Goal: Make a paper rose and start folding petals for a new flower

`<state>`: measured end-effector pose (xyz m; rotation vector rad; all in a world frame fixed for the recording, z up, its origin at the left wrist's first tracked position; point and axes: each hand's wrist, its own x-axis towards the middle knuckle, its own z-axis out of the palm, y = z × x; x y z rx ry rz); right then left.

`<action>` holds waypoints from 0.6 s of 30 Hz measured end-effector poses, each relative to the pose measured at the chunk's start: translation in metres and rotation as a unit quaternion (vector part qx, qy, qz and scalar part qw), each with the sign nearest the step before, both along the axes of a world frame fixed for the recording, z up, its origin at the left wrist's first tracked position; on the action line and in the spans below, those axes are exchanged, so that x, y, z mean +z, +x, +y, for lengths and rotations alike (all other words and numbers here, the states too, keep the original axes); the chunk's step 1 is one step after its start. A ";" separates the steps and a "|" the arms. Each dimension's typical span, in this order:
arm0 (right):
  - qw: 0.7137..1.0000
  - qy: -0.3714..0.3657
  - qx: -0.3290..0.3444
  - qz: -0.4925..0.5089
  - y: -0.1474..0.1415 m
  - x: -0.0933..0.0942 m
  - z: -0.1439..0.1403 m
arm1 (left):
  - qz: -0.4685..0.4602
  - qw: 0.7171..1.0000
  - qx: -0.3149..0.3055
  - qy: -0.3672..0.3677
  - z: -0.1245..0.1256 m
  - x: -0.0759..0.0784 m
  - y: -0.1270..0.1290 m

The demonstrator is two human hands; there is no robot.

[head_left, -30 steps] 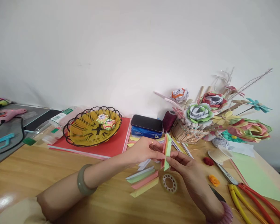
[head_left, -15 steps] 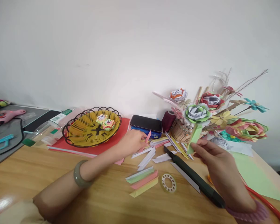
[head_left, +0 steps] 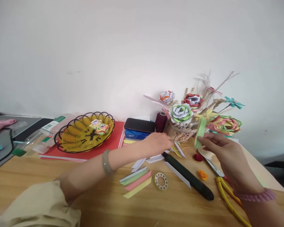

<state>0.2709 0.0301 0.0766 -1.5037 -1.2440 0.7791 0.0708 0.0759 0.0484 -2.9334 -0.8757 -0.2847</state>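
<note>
Above table, right hand (head_left: 223, 151) raised (pinching green strip (head_left: 200, 132))

Bare counter (head_left: 61, 189) lay open at the near left — ahead, paper strips (head_left: 136, 183), a black knife (head_left: 188, 176) and the flower basket (head_left: 180, 134) crowded the way.

The scene is taken in from a single head-worn camera, aimed forward and slightly down across the tabletop (head_left: 38, 195) toward the white wall (head_left: 109, 47); the near edge is seen close up.
</note>
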 end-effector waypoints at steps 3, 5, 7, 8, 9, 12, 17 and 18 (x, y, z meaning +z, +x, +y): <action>0.999 -0.024 0.043 -0.010 0.004 -0.007 0.004 | 0.048 0.998 -0.035 0.028 0.019 -0.004 0.023; 0.997 -0.040 0.068 -0.020 0.008 -0.011 0.006 | 0.067 0.996 -0.044 0.047 0.028 -0.007 0.032; 0.995 -0.052 0.080 -0.026 0.011 -0.012 0.008 | 0.080 0.993 -0.053 0.067 0.033 -0.008 0.040; 0.995 -0.056 0.082 -0.027 0.013 -0.013 0.009 | 0.086 0.991 -0.060 0.078 0.034 -0.009 0.043; 0.994 -0.060 0.082 -0.026 0.015 -0.013 0.010 | 0.092 0.989 -0.070 0.089 0.034 -0.010 0.046; 0.993 -0.073 0.094 -0.014 0.020 -0.013 0.012 | 0.107 0.980 -0.114 0.123 0.035 -0.013 0.056; 0.987 -0.099 0.127 0.016 0.021 -0.017 0.013 | 0.117 0.963 -0.187 0.156 0.045 -0.021 0.069; 0.986 -0.101 0.130 0.019 0.020 -0.018 0.013 | 0.117 0.961 -0.197 0.158 0.048 -0.023 0.071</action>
